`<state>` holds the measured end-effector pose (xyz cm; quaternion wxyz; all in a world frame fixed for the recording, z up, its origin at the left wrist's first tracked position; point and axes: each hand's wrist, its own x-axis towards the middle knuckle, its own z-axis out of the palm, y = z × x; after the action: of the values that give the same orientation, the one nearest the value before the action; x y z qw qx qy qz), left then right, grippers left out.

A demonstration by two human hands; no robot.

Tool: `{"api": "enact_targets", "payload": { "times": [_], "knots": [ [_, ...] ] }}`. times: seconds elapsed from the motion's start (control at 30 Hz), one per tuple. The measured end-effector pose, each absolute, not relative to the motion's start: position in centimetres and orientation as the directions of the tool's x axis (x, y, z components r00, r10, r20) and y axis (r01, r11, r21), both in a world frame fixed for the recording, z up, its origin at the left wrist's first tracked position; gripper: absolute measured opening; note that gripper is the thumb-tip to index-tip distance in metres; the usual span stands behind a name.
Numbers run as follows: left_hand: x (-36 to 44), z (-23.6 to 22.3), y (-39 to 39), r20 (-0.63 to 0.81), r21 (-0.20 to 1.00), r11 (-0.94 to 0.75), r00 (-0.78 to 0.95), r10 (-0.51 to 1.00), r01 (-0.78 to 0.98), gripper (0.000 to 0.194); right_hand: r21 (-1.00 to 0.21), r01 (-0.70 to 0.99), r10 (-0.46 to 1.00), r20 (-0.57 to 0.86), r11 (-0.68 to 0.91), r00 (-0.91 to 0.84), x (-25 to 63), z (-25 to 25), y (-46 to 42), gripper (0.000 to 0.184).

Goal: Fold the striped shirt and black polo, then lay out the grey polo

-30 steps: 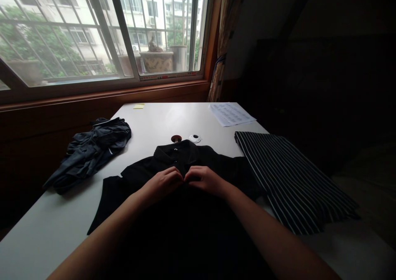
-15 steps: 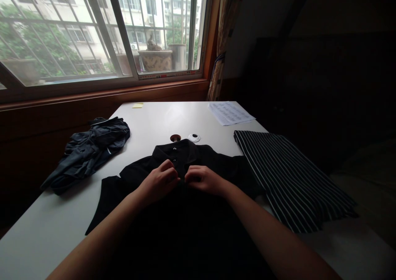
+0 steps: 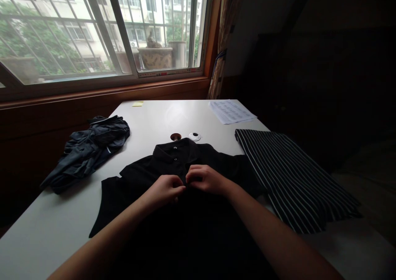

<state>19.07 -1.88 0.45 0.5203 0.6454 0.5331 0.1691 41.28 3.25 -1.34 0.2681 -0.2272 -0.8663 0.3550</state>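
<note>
As daylight falls through a barred window (image 3: 157, 24), I see the left hand (image 3: 166, 188) and right hand (image 3: 206, 179) meet at the front of a black collared shirt (image 3: 139, 168) laid out on a white table (image 3: 148, 119), fingertips pinched at its dark cloth. Crumpled dark clothing (image 3: 93, 146) lies left of the shirt, striped fabric (image 3: 287, 172) right.

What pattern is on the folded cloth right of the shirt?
Thin white stripes on black; the cloth shows in the head view.
</note>
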Motion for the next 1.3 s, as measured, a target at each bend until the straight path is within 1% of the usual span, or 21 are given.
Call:
{"api": "enact_targets", "payload": {
  "times": [0.17, 0.33, 0.43, 0.6, 0.73, 0.8, 0.93, 1.0, 1.17, 1.3],
  "knots": [
    [19.6, 0.02, -1.89, -0.276, 0.881, 0.104, 0.323, 0.905, 0.461, 0.021, -0.763, 0.196, 0.601, 0.295, 0.616, -0.743, 41.41, -1.13, 3.39, 0.013],
    [19.6, 0.07, -1.84, -0.228, 0.898, 0.074, 0.314, 0.922, 0.434, 0.017, -0.795, 0.181, 0.613, 0.278, 0.58, -0.74, 41.68, -0.92, 3.63, 0.008],
    [19.52, 0.07, -1.74, -0.237, 0.906, 0.093, 0.313, 0.92, 0.413, 0.017, -0.81, 0.189, 0.626, 0.257, 0.555, -0.737, 41.88, -0.86, 3.8, 0.007],
    [19.47, 0.1, -1.56, -0.299, 0.903, 0.156, 0.323, 0.898, 0.401, 0.019, -0.836, 0.228, 0.653, 0.19, 0.499, -0.733, 42.03, -0.73, 3.94, 0.007],
    [19.51, 0.13, -1.61, -0.307, 0.895, 0.156, 0.323, 0.895, 0.418, 0.02, -0.845, 0.258, 0.662, 0.143, 0.468, -0.736, 41.91, -0.66, 3.82, 0.009],
    [19.56, 0.15, -1.67, -0.309, 0.892, 0.157, 0.316, 0.897, 0.424, 0.021, -0.842, 0.243, 0.663, 0.169, 0.482, -0.73, 41.78, -0.67, 3.68, 0.008],
    [19.62, 0.11, -1.67, -0.312, 0.89, 0.159, 0.314, 0.897, 0.428, 0.022, -0.833, 0.177, 0.657, 0.264, 0.525, -0.706, 41.54, -0.83, 3.44, 0.008],
    [19.59, 0.05, -1.63, -0.312, 0.888, 0.158, 0.313, 0.897, 0.431, 0.022, -0.825, 0.167, 0.651, 0.284, 0.54, -0.704, 41.54, -0.98, 3.45, 0.008],
    [19.51, 0.04, -1.64, -0.318, 0.883, 0.158, 0.317, 0.893, 0.442, 0.022, -0.793, 0.212, 0.646, 0.276, 0.571, -0.712, 41.88, -1.12, 3.8, 0.007],
    [19.55, 0.08, -1.67, -0.31, 0.883, 0.146, 0.319, 0.896, 0.447, 0.023, -0.805, 0.22, 0.647, 0.245, 0.551, -0.722, 42.01, -0.91, 3.96, 0.006]
  ]
}}
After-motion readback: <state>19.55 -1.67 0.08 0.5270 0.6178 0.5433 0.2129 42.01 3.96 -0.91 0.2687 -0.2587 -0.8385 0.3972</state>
